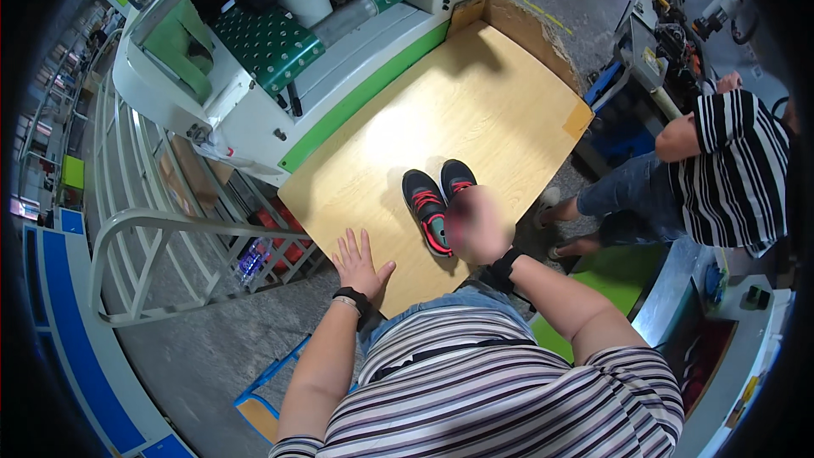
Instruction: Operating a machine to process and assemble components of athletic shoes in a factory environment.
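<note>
A pair of black shoes with red laces and red soles [437, 199] stands on a light wooden table [475, 93], toes pointing away from me. My left hand [360, 261] lies flat on the table near its front edge, fingers spread, holding nothing, a dark band on its wrist. My right hand [479, 227] is blurred and sits just right of the shoes' heels, close to or touching them; its grip cannot be made out. A black watch is on that wrist.
A white and green machine [280, 76] with green dotted belts borders the table's left side. White metal railings [153, 237] stand at left. A seated person in a striped shirt [733, 170] works at right beside a machine [670, 34]. Cardboard [526, 25] edges the table's far side.
</note>
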